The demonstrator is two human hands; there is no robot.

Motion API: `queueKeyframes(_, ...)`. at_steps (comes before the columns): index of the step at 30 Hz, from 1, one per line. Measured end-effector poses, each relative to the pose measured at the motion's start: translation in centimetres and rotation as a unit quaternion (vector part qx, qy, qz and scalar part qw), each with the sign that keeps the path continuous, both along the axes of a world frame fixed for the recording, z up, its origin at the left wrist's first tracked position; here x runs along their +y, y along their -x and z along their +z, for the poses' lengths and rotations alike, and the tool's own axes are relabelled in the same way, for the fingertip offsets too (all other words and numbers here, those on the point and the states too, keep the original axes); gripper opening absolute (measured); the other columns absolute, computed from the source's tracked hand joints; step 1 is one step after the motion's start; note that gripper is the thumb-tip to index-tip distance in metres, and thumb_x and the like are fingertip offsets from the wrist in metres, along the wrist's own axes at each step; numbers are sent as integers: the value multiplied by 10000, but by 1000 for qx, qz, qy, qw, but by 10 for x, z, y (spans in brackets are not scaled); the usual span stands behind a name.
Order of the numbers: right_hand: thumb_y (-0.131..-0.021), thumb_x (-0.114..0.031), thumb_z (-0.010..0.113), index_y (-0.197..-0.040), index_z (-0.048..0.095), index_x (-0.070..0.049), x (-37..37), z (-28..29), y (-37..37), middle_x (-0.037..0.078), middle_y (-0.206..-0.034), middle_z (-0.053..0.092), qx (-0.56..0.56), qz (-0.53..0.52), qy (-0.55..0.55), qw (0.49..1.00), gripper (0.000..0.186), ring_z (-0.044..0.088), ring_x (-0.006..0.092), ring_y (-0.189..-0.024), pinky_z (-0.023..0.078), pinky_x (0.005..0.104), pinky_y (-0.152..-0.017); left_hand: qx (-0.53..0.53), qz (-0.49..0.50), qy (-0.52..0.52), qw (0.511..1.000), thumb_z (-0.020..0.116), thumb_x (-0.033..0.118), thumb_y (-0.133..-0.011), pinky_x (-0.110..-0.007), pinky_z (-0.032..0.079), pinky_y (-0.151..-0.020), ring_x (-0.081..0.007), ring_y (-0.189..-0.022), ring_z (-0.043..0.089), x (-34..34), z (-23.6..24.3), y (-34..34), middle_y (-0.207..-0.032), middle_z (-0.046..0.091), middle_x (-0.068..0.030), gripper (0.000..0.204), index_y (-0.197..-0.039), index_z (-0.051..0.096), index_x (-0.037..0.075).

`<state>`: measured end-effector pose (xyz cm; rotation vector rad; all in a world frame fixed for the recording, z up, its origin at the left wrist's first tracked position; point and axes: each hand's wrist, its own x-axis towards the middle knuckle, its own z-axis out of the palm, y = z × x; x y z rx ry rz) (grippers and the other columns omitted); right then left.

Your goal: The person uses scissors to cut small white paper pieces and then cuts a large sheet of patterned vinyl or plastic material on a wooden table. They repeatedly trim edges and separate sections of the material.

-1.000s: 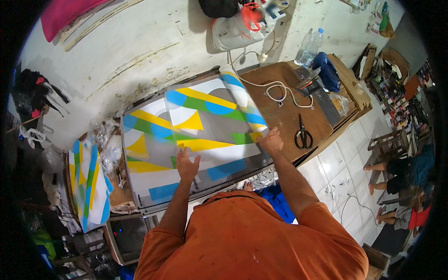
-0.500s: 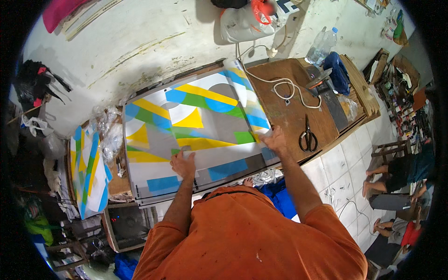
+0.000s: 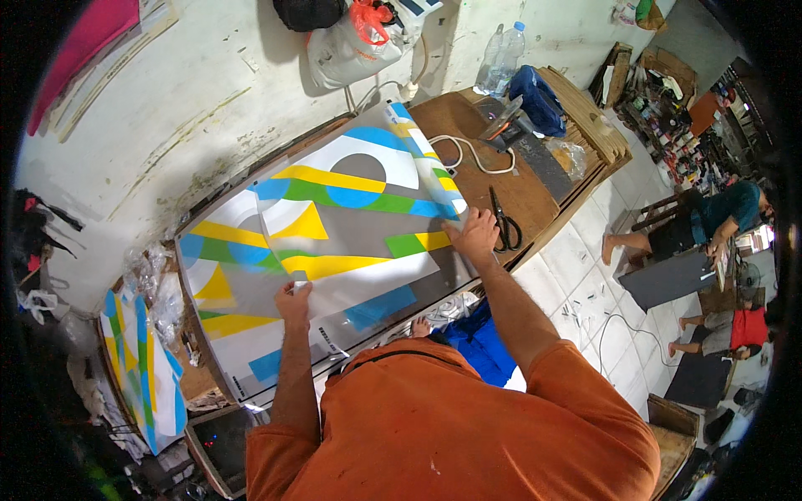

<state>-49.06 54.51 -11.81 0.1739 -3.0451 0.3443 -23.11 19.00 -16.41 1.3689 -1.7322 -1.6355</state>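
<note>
A large printed sheet [image 3: 334,219] with yellow, blue, green, grey and white shapes lies over a second, similar sheet [image 3: 219,271] on the workbench. Its right end is a roll [image 3: 424,159]. With fingers pinched, my left hand [image 3: 294,302] holds the upper sheet's near left corner, which looks slightly raised. My right hand [image 3: 474,235] is closed around the near end of the roll. Black-handled scissors [image 3: 506,227] lie on the brown board just right of that hand.
A white cable [image 3: 478,165], a dark tool [image 3: 510,125], a blue pouch [image 3: 537,100] and plastic bottles [image 3: 501,63] occupy the bench's right part. Another patterned piece [image 3: 142,367] and clear plastic wrap [image 3: 165,305] lie left. Two people sit on the far right; a wall borders the back.
My left hand has gone from resting on the sheet to pinching its near corner. The upper sheet has shifted over the lower one. My right hand stays at the roll; the whole view has turned.
</note>
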Motion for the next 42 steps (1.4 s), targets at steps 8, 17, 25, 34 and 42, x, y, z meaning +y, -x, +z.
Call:
queueKeyframes(8, -838, -671, 644, -1328, 513, 10, 14, -14, 10, 276, -1325, 557, -123, 59, 160, 978, 849, 552, 424, -1228, 472, 491, -1001, 55, 67, 155, 984, 821, 20, -755, -333, 530, -794, -218, -918, 634, -69, 45, -27, -1039, 647, -143, 529, -1209, 552, -24)
queueKeyframes(17, -790, -617, 722, -1316, 535, -81, -25, -6, 1, 194, -1245, 575, 1, 12, 21, 1000, 773, 545, 396, -1195, 460, 482, -996, 91, 77, 187, 975, 850, 87, -754, -338, 541, -790, -246, -953, 650, -77, 38, -50, -1094, 646, -192, 727, -1354, 457, -28)
queueKeyframes(25, -801, -293, 746, -1137, 608, -21, 105, -41, 21, 263, -1072, 611, 131, -96, 39, 986, 453, 592, 432, -1015, 485, 510, -887, -141, 13, -97, 985, 854, 276, -788, -303, 549, -641, -214, -848, 679, -43, 70, -121, -1058, 678, -145, 597, -1206, 591, -60)
queueKeyframes(34, -747, -203, 794, -1075, 686, 20, 149, -44, 48, 186, -951, 722, -79, 46, 104, 990, 411, 707, 339, -883, 566, 416, -794, 353, 154, -361, 849, 616, 451, -964, -409, 493, -990, -287, -1189, 611, 25, 48, -171, -1361, 585, -167, 600, -1374, 493, 31)
queueKeyframes(42, -868, -297, 731, -1033, 682, 24, 167, 15, 20, 21, -861, 660, -298, 20, 463, 834, 364, 592, 78, -736, 464, 259, -601, 457, 153, -440, 758, 584, 458, -977, -519, 329, -1177, -320, -1302, 509, 153, 14, -118, -1396, 559, -144, 516, -1320, 544, 74)
